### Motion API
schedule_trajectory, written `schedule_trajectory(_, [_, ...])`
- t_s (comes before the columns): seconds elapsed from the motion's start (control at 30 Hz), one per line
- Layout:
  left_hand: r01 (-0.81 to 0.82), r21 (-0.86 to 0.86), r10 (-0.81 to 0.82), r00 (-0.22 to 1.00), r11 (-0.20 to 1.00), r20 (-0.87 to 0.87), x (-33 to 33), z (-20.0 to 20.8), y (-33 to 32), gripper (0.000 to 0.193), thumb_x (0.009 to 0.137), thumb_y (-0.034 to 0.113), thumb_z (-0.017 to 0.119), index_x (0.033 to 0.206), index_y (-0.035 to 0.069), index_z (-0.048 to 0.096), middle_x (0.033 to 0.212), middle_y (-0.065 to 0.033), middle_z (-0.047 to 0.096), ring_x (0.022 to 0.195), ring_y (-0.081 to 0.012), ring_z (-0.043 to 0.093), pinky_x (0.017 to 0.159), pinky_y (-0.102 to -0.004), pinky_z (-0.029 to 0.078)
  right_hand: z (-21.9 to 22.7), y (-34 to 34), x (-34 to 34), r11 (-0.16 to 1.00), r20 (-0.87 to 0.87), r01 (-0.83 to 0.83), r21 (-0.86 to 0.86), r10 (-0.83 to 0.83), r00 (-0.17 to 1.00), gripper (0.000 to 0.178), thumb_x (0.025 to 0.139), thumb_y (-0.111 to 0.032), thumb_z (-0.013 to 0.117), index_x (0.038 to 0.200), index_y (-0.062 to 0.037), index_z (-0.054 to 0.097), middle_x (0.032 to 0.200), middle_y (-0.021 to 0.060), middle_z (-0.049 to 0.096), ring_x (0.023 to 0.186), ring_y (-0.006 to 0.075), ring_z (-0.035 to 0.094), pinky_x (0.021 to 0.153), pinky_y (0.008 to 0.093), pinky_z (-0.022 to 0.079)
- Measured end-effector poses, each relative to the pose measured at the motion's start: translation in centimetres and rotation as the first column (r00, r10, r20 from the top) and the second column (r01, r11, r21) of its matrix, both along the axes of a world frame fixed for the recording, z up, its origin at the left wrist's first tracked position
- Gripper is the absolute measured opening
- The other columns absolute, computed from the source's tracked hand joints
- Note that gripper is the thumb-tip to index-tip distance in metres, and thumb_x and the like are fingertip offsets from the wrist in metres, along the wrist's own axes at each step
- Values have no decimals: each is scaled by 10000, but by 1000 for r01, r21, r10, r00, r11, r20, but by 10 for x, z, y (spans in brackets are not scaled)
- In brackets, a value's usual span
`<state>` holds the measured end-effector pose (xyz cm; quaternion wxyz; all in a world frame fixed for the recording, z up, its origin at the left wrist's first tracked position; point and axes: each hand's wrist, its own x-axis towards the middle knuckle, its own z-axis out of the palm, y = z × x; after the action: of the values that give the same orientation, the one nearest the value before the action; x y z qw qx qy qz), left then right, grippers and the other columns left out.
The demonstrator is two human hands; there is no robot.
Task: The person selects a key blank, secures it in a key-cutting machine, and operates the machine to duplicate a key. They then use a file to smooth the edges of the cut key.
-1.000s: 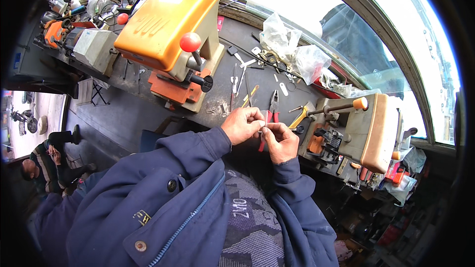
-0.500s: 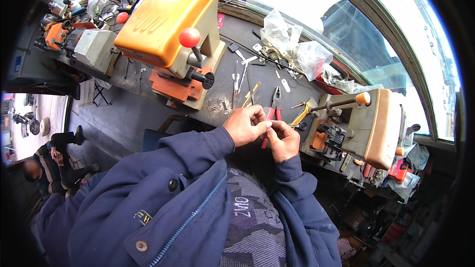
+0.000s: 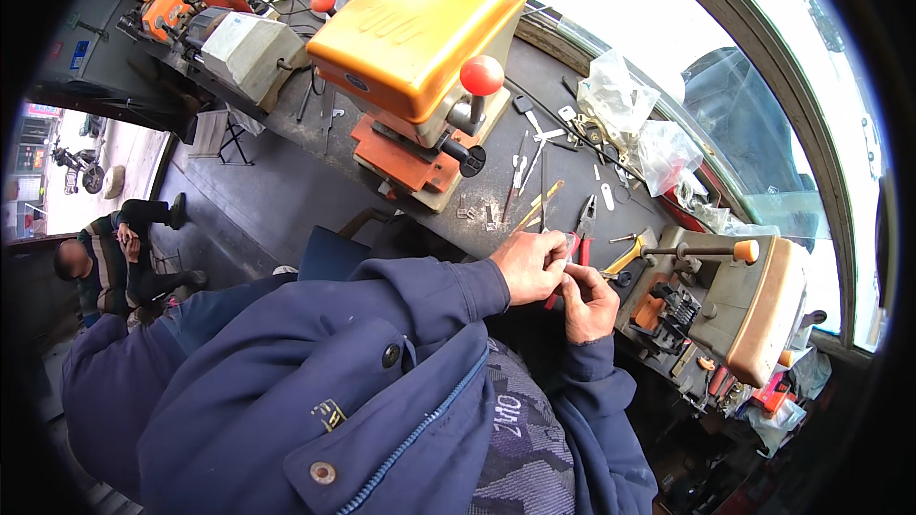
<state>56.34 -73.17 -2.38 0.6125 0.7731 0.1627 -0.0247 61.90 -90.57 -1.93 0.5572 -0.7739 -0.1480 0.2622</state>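
My left hand (image 3: 532,265) and my right hand (image 3: 589,303) meet at the bench's front edge, fingertips pinched together. A small, pale translucent piece (image 3: 572,245) shows at the left fingers; its kind is unclear. Whatever lies between the right fingertips is hidden. Just beyond the hands, pliers (image 3: 586,221) with red handles lie on the bench, jaws pointing away and handles partly behind my fingers. To their right is a yellow-handled tool (image 3: 628,253). A thin yellowish strip (image 3: 539,204) and slim rods lie beyond my left hand.
An orange-topped machine (image 3: 420,29) with a red-knobbed lever stands left on the dark bench (image 3: 563,167). A beige machine (image 3: 763,305) stands right. Keys (image 3: 549,136) and plastic bags (image 3: 615,91) lie near the window. Another person (image 3: 114,257) sits far left.
The view has shifted, so bench, machines and hands appear farther right and mostly lower. Both hands stay pinched close together, with small finger movements.
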Motion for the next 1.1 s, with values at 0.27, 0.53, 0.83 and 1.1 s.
schedule_trajectory(0.27, [23,-67,-22,1000,998,6,-2,-5,4,140,946,102,625,1029,-6,657,900,-195,739,854,-266,750,797,-396,580,-4,4,0,999,35,40,15,-40,999,103,993,-26,717,1058,45,752,800,25,728,716,72,639,662,244,526])
schedule_trajectory(0.53, [60,-272,-59,998,961,14,-5,-6,10,97,963,61,640,999,-4,702,893,-74,751,858,-116,689,792,-326,563,-1,6,4,995,-43,32,-98,-36,998,98,1029,-41,678,993,46,703,823,13,692,724,71,630,684,231,522])
schedule_trajectory(0.83, [40,-567,-88,994,823,-57,-4,-11,14,57,981,57,637,984,26,684,879,-14,690,754,-85,662,705,-260,552,1,6,5,985,-284,113,127,-73,956,94,1025,-41,676,987,41,698,837,45,713,705,102,666,672,244,549])
schedule_trajectory(1.1, [55,-532,-110,991,845,-72,-8,-4,17,84,1011,116,646,1004,33,660,891,-17,674,718,-93,655,668,-270,546,0,1,7,974,-263,136,181,-85,961,92,1030,-49,679,983,30,687,834,50,713,703,114,671,672,255,555])
